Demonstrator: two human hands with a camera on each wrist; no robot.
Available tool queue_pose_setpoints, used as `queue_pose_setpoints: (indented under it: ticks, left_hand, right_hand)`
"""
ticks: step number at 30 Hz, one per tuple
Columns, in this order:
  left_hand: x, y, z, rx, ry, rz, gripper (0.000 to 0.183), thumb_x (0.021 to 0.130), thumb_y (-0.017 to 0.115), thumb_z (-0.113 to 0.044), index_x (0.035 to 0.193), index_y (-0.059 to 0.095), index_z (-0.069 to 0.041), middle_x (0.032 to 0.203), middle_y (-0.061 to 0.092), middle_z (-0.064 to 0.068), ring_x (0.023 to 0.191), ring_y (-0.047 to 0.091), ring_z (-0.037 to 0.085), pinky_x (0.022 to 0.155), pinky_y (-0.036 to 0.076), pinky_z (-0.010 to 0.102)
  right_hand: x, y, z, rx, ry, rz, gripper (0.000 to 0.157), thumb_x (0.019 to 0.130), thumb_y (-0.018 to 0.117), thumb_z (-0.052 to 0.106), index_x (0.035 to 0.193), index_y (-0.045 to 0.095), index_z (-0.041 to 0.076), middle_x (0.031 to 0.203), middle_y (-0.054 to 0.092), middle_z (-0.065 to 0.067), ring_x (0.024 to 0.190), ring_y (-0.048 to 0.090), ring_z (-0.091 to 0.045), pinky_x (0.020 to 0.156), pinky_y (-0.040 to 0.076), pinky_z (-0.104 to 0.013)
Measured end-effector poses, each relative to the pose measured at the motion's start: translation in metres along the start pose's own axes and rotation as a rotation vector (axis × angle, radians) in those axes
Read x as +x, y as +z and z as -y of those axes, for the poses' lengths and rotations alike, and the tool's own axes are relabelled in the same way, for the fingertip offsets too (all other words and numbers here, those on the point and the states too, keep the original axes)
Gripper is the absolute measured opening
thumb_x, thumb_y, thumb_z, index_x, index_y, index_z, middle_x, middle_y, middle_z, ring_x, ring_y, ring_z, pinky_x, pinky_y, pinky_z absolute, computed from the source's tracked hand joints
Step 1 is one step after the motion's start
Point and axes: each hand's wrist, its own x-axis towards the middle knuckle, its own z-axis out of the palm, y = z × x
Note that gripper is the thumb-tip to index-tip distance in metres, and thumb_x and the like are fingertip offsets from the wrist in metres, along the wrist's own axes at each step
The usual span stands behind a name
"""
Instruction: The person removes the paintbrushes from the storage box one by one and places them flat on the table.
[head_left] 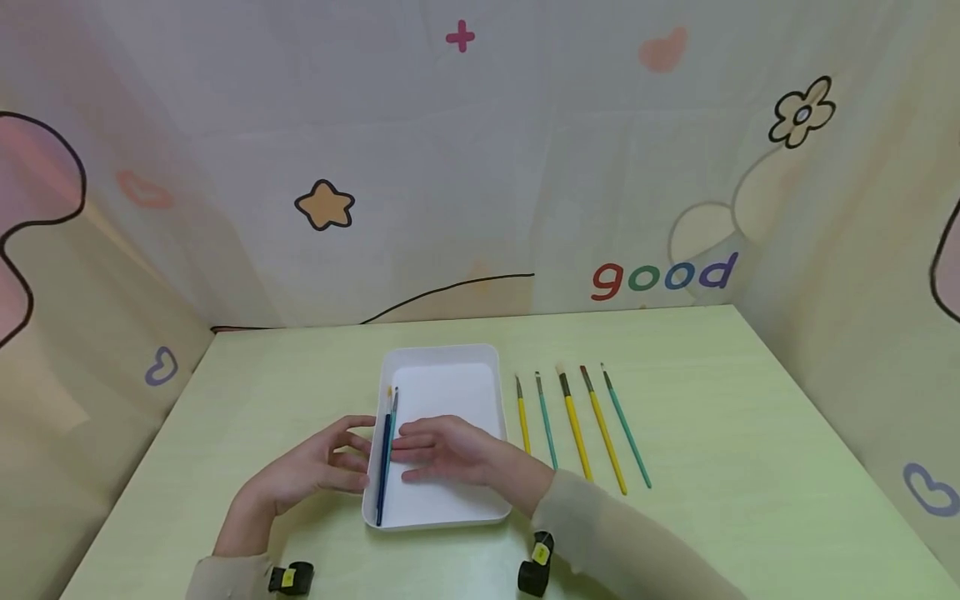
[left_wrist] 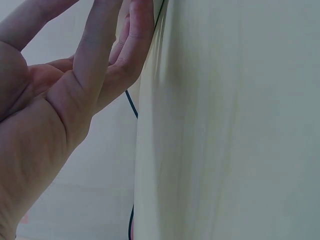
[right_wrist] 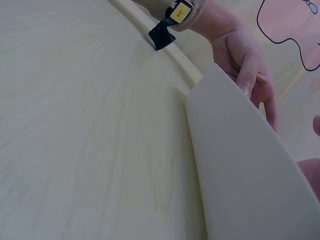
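A white rectangular tray lies on the table, with two slim paintbrushes along its left wall. One paintbrush has a dark blue handle; the lighter blue paintbrush lies against it. My left hand is at the tray's left side, its loosely bent fingertips right at the rim. Over the tray, my right hand points left with relaxed, spread fingers, the tips close beside the lighter blue brush. In the right wrist view, the tray's outer wall hides most of the right hand's fingers.
Right of the tray, several paintbrushes lie in a spaced row, some with yellow handles, others with teal handles. The pale table meets a printed cloth backdrop behind and at both sides.
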Motion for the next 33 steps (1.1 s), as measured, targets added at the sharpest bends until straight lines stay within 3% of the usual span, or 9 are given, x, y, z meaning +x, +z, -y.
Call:
queue_pose_setpoints:
  ticks: [7,11,18,23,33]
  left_hand:
    - [0.001,-0.001,0.000,0.006,-0.008,-0.007,0.084,0.089,0.078,-0.007,0.157,0.029,-0.007,0.132,0.048,0.024,0.114,0.062,0.035,0.094,0.052,0.042]
    - [0.000,-0.001,0.000,-0.001,-0.009,-0.009,0.085,0.089,0.079,-0.007,0.157,0.028,-0.007,0.132,0.048,0.023,0.114,0.062,0.034,0.094,0.052,0.041]
    - [0.000,0.000,-0.001,-0.002,0.010,0.018,0.086,0.089,0.079,-0.006,0.158,0.027,-0.006,0.133,0.048,0.024,0.116,0.061,0.034,0.095,0.051,0.040]
    - [0.000,0.000,-0.001,0.000,0.014,0.024,0.085,0.089,0.079,-0.006,0.158,0.028,-0.007,0.132,0.049,0.024,0.116,0.062,0.035,0.095,0.051,0.040]
    - [0.001,0.000,0.000,-0.015,0.033,0.035,0.085,0.089,0.078,-0.004,0.157,0.028,-0.006,0.131,0.049,0.024,0.115,0.063,0.035,0.094,0.052,0.041]
  right_hand:
    - [0.004,0.004,-0.002,0.014,-0.011,-0.063,0.045,0.103,0.055,0.016,0.137,0.046,-0.012,0.141,0.052,-0.032,0.134,0.050,-0.045,0.106,0.042,-0.058]
    - [0.008,0.005,-0.004,-0.002,-0.005,-0.058,0.041,0.102,0.056,0.016,0.133,0.050,-0.010,0.138,0.056,-0.029,0.132,0.053,-0.041,0.106,0.043,-0.056]
    - [0.014,0.010,-0.011,-0.115,-0.036,-0.052,0.036,0.103,0.055,0.005,0.132,0.057,-0.015,0.121,0.068,-0.021,0.114,0.065,-0.028,0.099,0.051,-0.049]
    - [0.019,0.016,-0.015,-0.184,-0.078,-0.105,0.031,0.099,0.060,-0.005,0.127,0.057,-0.015,0.106,0.070,-0.018,0.099,0.069,-0.026,0.090,0.056,-0.044]
    - [0.022,0.029,-0.018,-0.354,-0.078,-0.210,0.030,0.094,0.066,-0.008,0.123,0.057,-0.010,0.100,0.069,-0.014,0.086,0.070,-0.024,0.078,0.060,-0.039]
